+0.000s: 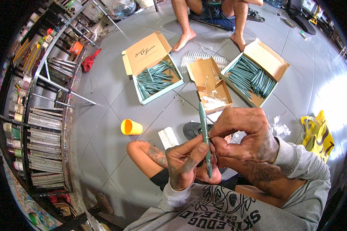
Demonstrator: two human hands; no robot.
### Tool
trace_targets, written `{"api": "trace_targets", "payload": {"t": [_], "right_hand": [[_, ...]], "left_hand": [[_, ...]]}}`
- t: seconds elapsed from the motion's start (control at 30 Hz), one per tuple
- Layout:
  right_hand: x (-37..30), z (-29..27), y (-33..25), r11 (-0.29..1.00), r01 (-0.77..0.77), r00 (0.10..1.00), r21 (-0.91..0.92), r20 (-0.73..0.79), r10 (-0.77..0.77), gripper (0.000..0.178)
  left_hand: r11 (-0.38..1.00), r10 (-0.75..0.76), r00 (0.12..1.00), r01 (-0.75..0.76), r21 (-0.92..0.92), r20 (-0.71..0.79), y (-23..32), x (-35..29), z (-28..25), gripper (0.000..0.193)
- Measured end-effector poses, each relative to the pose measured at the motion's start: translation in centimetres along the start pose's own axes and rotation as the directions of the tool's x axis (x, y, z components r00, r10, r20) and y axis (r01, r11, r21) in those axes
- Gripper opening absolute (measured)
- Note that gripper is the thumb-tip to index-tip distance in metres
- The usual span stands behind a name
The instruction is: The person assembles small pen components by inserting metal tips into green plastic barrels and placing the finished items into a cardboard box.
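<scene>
A: Item at the hands?
B: One slim green pen (204,125), between the two hands. Long axis: roughly away from the chest, far end slightly leftward; its exact upward tilt cannot be told.

A: Left hand (184,163)?
B: Closed on the pen, thumb and fingers pinching the barrel from the left; the near end projects below the grip.

A: Right hand (241,134)?
B: Fingers curled, tips at the right side of the barrel, around mid-length. Whether they pinch the pen or some fine piece cannot be told. Nearer hand: the left, which bears the pen; the right comes across it from the side.

A: Supporting surface?
B: None under the pen; it is held in the air above grey tiled floor (104,133).

A: Floor, near the hands?
B: Left: one yellow cup (132,127), on its side; one whitish block (168,138). Just beyond: one dark sandal (192,131), partly hidden. Right: one yellow bag (318,134), crumpled.

A: Beyond the hands?
B: One left-hand box (147,54), open, with many green pens; one small brown box (204,73), open, with white scraps; one right-hand box (269,57), open, with more green pens. Farther: another person's bare feet (184,40).

A: Room?
B: Far left of the hands: shelving (67,154) with stacked flat frames and jars.
</scene>
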State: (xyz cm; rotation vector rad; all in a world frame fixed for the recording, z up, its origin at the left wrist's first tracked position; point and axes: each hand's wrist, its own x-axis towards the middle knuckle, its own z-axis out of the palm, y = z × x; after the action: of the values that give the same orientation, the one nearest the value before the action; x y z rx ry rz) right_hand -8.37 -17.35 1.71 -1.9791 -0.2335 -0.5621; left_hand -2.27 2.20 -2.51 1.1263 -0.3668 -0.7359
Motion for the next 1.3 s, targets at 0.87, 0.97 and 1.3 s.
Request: {"api": "trace_targets", "payload": {"t": [0.87,0.97,1.3], "right_hand": [[-0.2,0.8,0.2,0.996,-0.043,0.996,0.083,-0.079,0.05,0.013],[-0.2,0.8,0.4,0.998,-0.019,0.997,0.067,-0.073,0.024,0.013],[-0.1,0.9,0.5,0.998,0.002,0.998,0.069,-0.061,0.002,0.014]], "left_hand": [[0.99,0.014,0.998,-0.006,-0.14,0.056,0.5,-0.1,0.4,0.038],[0.991,-0.011,0.999,0.016,-0.134,0.044,0.6,-0.2,0.4,0.037],[0.996,-0.004,1.0,0.004,-0.084,0.0,0.9,-0.4,0.6,0.037]]}}
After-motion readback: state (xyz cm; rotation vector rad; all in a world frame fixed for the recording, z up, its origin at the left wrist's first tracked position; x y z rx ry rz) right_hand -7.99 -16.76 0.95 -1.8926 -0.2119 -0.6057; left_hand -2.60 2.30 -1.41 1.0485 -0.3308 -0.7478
